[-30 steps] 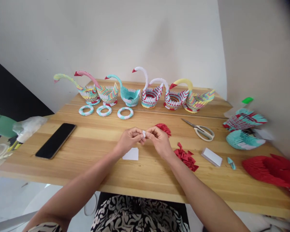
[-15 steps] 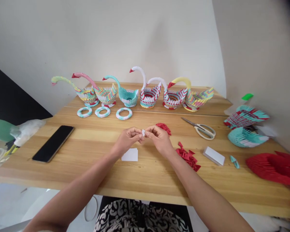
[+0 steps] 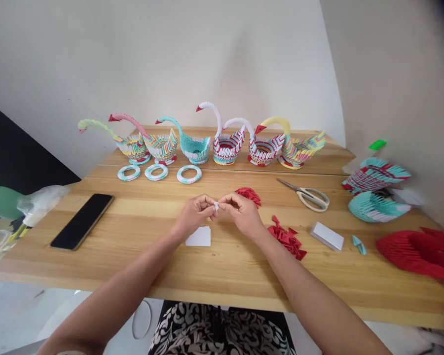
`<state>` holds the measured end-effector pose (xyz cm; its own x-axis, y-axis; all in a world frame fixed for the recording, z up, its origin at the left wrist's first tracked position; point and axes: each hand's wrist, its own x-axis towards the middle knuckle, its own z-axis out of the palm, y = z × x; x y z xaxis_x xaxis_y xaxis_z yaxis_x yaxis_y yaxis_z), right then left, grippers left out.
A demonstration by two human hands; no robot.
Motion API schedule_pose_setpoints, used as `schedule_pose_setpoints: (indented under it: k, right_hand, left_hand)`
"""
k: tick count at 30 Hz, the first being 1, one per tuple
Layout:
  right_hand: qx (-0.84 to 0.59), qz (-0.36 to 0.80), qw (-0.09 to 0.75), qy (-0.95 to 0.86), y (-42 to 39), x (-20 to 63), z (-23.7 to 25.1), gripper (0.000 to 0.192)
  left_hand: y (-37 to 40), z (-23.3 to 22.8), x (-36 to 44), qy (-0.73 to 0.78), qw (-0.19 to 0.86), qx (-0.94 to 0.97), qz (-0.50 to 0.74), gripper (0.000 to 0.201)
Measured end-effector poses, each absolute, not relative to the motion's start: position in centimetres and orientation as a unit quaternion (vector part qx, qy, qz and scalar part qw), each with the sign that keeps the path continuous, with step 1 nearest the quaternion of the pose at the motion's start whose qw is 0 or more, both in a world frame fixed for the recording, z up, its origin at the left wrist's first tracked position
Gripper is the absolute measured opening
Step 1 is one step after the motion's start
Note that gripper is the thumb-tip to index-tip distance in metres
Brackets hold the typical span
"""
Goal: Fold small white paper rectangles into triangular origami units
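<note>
A small folded piece of white paper (image 3: 216,205) is pinched between both hands above the middle of the table. My left hand (image 3: 197,212) grips it from the left with thumb and fingertips. From the right, the closed fingers of my right hand (image 3: 240,209) hold its other side. Just below the hands lie a few white paper slips (image 3: 199,236). One pile of red folded paper pieces (image 3: 248,195) sits behind my right hand, partly hidden by it. A second red pile (image 3: 286,239) lies beside my right forearm.
Several paper swans (image 3: 195,148) line the table's back, with three paper rings (image 3: 189,174) before them. Scissors (image 3: 311,198), a white stack of paper (image 3: 327,235) and a red paper model (image 3: 418,254) are to the right. A phone (image 3: 83,222) lies left.
The white paper piece has turned slightly between my fingertips and shifted a little left. My right hand has moved slightly left with it.
</note>
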<state>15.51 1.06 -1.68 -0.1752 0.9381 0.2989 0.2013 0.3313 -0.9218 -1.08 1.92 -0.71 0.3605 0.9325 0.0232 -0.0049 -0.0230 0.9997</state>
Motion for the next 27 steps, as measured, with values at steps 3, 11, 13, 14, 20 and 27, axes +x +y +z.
schedule_pose_setpoints:
  k: [3,11,13,14,20,27]
  right_hand:
    - [-0.427,0.384,0.479,-0.664,1.2,15.6,-1.8,0.007]
    - [-0.421,0.436,0.514,-0.607,1.7,15.5,-2.7,0.013]
    - [-0.418,0.451,0.527,-0.587,1.7,15.3,-2.9,0.015]
    - [-0.417,0.457,0.531,-0.579,1.7,15.2,-2.9,0.015]
    - [-0.411,0.488,0.529,-0.559,1.4,14.9,-3.0,0.018]
    - [-0.441,0.432,0.510,-0.600,1.6,15.3,-2.6,0.016]
  left_hand:
    - [1.9,-0.5,-1.2,0.381,0.582,0.595,0.403,0.012]
    - [1.8,-0.1,-1.4,0.369,0.599,0.587,0.400,0.021]
    - [1.8,-0.2,-1.3,0.379,0.594,0.585,0.401,0.025]
    - [1.8,-0.3,-1.2,0.385,0.588,0.588,0.400,0.028]
    - [1.5,-0.6,-0.9,0.412,0.546,0.593,0.425,0.029]
    - [0.9,0.0,-1.2,0.434,0.440,0.664,0.420,0.019]
